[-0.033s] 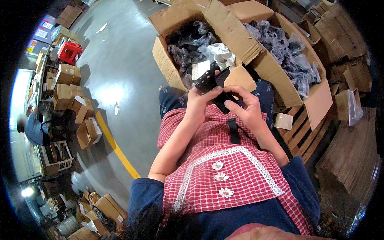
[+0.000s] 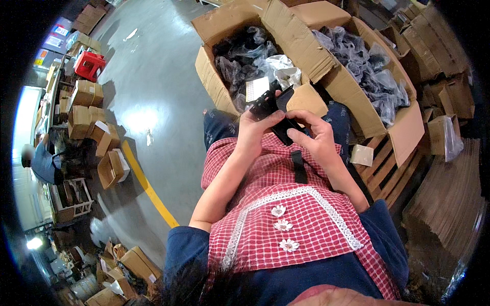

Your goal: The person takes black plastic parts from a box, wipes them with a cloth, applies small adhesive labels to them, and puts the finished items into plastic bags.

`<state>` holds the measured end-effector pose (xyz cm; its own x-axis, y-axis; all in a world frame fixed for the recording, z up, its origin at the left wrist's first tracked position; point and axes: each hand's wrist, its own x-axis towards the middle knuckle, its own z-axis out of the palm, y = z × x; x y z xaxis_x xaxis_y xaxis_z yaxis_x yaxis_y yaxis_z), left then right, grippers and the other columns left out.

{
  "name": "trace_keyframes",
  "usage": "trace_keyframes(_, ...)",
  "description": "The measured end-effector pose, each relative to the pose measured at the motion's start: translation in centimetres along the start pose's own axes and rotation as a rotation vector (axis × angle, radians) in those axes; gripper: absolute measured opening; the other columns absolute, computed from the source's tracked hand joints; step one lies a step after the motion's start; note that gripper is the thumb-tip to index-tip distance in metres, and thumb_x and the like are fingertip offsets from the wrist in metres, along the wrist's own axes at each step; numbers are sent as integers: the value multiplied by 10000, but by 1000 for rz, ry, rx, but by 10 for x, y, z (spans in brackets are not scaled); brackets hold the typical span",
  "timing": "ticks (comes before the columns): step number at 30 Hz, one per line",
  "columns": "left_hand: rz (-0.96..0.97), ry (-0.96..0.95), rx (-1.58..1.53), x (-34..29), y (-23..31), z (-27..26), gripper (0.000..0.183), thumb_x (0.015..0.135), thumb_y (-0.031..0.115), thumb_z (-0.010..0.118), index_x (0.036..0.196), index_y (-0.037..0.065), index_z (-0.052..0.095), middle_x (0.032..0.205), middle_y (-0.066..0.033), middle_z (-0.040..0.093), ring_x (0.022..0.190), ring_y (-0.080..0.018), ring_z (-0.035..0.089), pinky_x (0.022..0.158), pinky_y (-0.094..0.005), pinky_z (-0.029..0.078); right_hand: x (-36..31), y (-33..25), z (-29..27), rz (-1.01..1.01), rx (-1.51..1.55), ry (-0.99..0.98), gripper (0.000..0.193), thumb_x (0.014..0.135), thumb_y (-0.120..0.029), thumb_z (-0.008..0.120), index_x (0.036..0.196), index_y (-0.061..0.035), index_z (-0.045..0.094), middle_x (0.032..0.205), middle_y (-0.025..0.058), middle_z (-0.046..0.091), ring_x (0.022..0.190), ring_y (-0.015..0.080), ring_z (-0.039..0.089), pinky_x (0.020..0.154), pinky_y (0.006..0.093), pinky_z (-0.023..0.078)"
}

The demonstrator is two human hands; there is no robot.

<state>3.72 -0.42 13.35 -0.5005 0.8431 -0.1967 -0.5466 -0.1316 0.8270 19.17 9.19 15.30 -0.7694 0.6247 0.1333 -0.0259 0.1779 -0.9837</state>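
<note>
A black plastic part [image 2: 269, 106] is held in both hands above my lap. My left hand [image 2: 253, 133] grips its left side, with the thumb across the top. The part's lower right end is pinched by my right hand [image 2: 315, 140]. A second black strip-shaped piece [image 2: 298, 166] lies on my red checked apron [image 2: 306, 224], just below the hands. In front of my knees stands an open cardboard box [image 2: 206, 66] filled with black parts in clear bags [image 2: 240, 56].
A second open box [image 2: 403, 132] of bagged black parts stands to the right on a wooden pallet [image 2: 386, 171]. Flat cardboard is stacked at far right [image 2: 449, 204]. A yellow floor line [image 2: 148, 188], small boxes [image 2: 84, 94], a red crate [image 2: 89, 64] and another person [image 2: 43, 162] lie left.
</note>
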Motion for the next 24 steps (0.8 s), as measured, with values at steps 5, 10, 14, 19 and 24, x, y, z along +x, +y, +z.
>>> trace_keyframes(5,-18,46,6,2,11,-10,288,880,64,730,1166,69,698,1015,-10,691,915,-108,654,802,-262,535,1,-17,-11,237,116,9,264,869,15,670,1131,38,699,1046,68,708,966,122,642,887,259,495)
trace_keyframes(10,-197,-9,-52,1,26,-17,301,960,277,660,1132,31,680,969,-56,708,802,-120,668,675,-271,556,2,-20,-28,11,257,121,223,800,86,660,1006,25,721,1001,102,727,983,172,665,913,293,495)
trace_keyframes(14,-454,-99,-71,-9,43,-27,476,993,476,565,1142,36,664,1124,-80,683,1029,-155,630,890,-304,514,6,-32,-39,-381,-81,-115,245,699,105,686,914,-8,718,985,100,736,1001,244,680,949,374,497)
trace_keyframes(19,-472,-115,-147,-5,20,-33,643,994,578,479,1341,40,538,1284,-92,622,1140,-174,602,958,-311,494,11,-42,-26,-579,-333,-215,234,689,53,721,904,-42,716,958,76,735,986,259,688,980,424,486)
trace_keyframes(24,-421,-151,-221,-5,16,-29,678,990,605,446,1359,40,510,1278,-82,620,1098,-148,628,914,-282,526,11,-34,-24,-505,-365,-237,207,713,15,720,904,-64,715,959,54,733,1006,249,682,1037,445,439)
